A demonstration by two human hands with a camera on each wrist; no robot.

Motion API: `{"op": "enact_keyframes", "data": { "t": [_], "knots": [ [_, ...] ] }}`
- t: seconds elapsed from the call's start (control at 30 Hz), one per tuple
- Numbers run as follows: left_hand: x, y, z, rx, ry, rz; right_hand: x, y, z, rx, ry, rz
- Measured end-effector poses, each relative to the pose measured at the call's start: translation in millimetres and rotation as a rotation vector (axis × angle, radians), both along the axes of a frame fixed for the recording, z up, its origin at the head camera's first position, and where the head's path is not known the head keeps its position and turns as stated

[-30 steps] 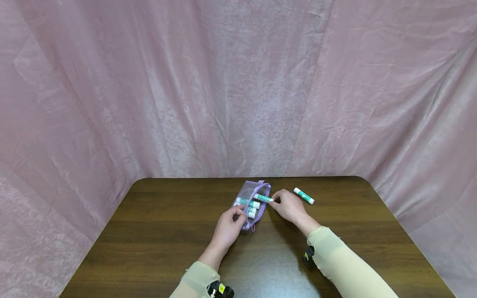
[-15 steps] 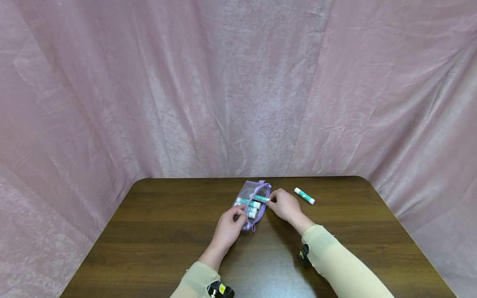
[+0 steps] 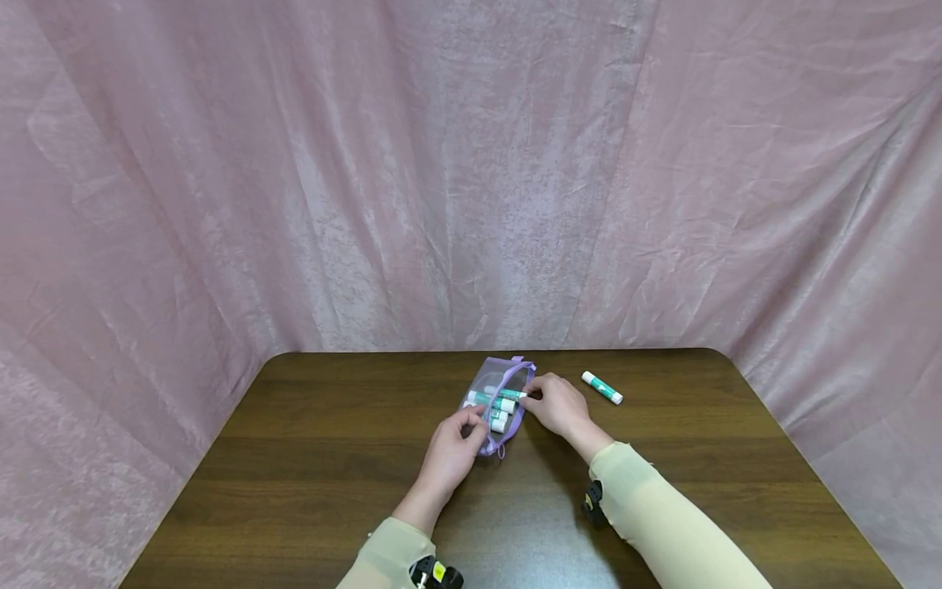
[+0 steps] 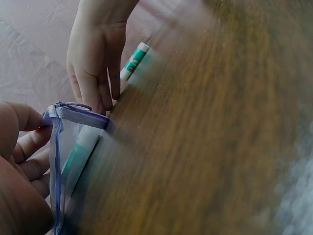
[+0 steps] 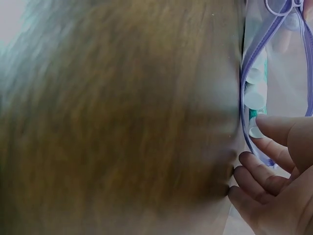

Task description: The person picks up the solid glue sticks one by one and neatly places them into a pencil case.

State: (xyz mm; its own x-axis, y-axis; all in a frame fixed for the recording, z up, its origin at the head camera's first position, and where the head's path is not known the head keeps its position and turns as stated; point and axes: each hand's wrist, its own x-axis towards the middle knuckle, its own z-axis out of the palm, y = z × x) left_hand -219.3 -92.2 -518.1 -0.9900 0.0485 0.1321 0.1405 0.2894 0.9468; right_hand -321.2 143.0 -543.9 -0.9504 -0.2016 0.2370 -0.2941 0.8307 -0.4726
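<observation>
A purple-edged mesh zipper pouch (image 3: 491, 373) lies on the table with its mouth open toward the right. My left hand (image 3: 450, 450) pinches the near edge of that mouth between thumb and forefinger. From the other side, my right hand (image 3: 558, 406) holds the end of a white-and-green glue stick (image 3: 506, 394) by thumb and forefinger; most of its length is inside the pouch. Several similar glue sticks (image 3: 498, 404) lie in the pouch beside it, partly behind the mesh. The right wrist view shows the thumb against the white end (image 5: 255, 129) of the held stick.
One loose glue stick (image 3: 602, 388) lies on the brown wooden table (image 3: 309, 458), right of the pouch and beyond my right hand. A pink curtain (image 3: 471, 180) hangs behind the table's far edge.
My right hand has moved left, sliding the glue stick from the pouch's mouth deeper into it. The left hand stays at the pouch's edge.
</observation>
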Motion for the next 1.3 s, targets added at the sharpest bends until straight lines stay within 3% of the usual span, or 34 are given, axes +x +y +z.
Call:
{"op": "enact_keyframes", "data": {
  "t": [0.1,0.23,0.4,0.7,0.8,1.03,1.07,1.2,1.3],
  "knots": [
    [0.4,0.4,0.3,-0.002,-0.001,0.001,2.0,-4.5,3.6,-0.005,-0.023,-0.022],
    [0.4,0.3,1.1,-0.005,-0.005,0.002,19.9,-13.6,29.1,-0.024,-0.052,-0.032],
    [0.8,-0.6,2.0,-0.012,-0.008,-0.003,34.3,-21.5,47.6,-0.041,-0.099,-0.050],
    [-0.5,0.1,0.2,-0.018,0.022,-0.002,33.9,-23.8,46.7,-0.034,-0.100,-0.052],
    [-3.2,0.5,-3.2,-0.024,0.013,0.005,32.9,-21.0,44.4,-0.043,-0.096,-0.037],
    [-0.4,0.2,0.8,-0.020,0.013,-0.003,-3.6,-4.4,-8.7,-0.067,0.024,0.009],
    [-0.2,0.1,1.2,-0.021,0.015,-0.003,-3.7,-4.2,-8.2,-0.062,0.022,0.009],
    [0.4,-0.6,2.1,-0.022,0.019,-0.006,8.9,-9.2,8.9,-0.073,0.019,0.008],
    [0.3,-0.5,2.4,-0.021,0.017,-0.002,27.8,-17.9,37.0,-0.087,-0.043,-0.009]
  ]
}}
